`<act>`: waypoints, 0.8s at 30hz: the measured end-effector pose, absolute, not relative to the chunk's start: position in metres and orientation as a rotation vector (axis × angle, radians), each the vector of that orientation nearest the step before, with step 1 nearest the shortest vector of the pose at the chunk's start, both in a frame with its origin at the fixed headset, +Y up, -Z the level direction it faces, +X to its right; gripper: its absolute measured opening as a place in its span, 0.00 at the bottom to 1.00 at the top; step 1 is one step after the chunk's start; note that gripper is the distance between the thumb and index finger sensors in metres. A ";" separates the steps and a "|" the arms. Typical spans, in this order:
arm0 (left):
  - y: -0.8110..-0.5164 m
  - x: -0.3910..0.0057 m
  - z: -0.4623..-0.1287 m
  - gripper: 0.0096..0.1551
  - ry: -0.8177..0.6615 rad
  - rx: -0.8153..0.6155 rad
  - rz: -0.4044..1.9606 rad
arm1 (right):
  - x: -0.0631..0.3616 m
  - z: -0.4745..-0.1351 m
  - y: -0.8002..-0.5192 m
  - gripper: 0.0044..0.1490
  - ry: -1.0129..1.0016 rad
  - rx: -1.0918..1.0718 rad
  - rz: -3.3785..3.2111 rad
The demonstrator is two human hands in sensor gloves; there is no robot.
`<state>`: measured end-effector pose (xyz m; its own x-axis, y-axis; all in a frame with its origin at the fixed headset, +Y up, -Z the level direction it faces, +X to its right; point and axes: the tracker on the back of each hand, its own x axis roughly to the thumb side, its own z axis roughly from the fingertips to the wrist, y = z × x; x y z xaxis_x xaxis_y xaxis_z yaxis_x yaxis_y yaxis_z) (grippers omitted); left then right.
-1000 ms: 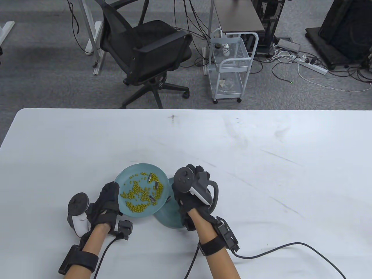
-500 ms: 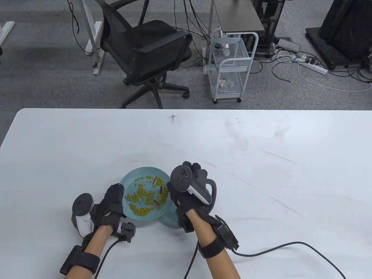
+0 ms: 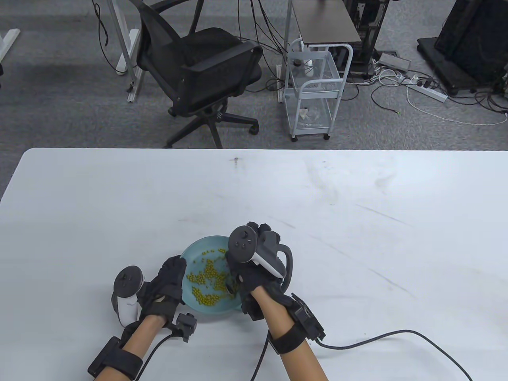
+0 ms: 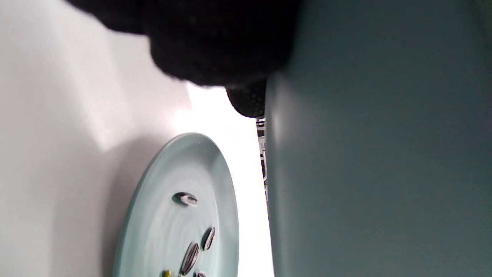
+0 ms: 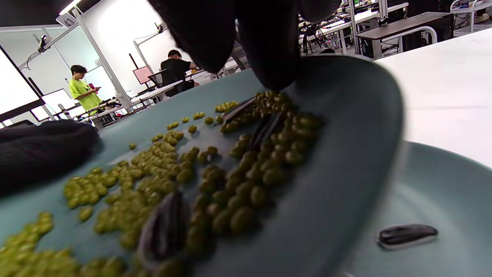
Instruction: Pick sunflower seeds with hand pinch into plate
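My left hand (image 3: 176,274) grips the left rim of a teal plate (image 3: 198,248) and holds it off the table, tilted. It carries many green beans (image 3: 206,278) and a few striped sunflower seeds (image 5: 265,129). My right hand (image 3: 238,274) hangs over its right side; one fingertip (image 5: 269,73) touches the bean pile beside a seed, and the thumb is apart from it. A second teal plate (image 4: 180,181) lies on the table under the held one and holds a few sunflower seeds (image 4: 186,199). One seed (image 5: 407,234) shows on it in the right wrist view.
The white table (image 3: 357,238) stretches far and right of the plates. Glove cables (image 3: 377,341) trail along the near edge. An office chair (image 3: 198,71) and a white trolley (image 3: 313,91) stand on the floor beyond the table.
My left hand has carried the bean plate right and nearer, over the second plate, which it now covers. My right hand has shifted slightly left, its fingers now over the beans.
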<state>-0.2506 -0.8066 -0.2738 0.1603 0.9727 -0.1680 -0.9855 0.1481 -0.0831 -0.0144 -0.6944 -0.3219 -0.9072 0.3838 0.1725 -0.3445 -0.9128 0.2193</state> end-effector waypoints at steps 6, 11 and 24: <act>-0.806 -0.246 -0.272 0.24 0.064 -0.193 1.398 | -0.019 -0.321 -0.697 0.27 0.295 0.318 2.764; -0.806 -0.244 -0.272 0.24 0.056 -0.195 1.386 | -0.026 -0.320 -0.700 0.27 0.307 0.345 2.804; -0.808 -0.236 -0.272 0.24 0.035 -0.223 1.358 | -0.044 -0.315 -0.704 0.21 0.260 0.417 2.981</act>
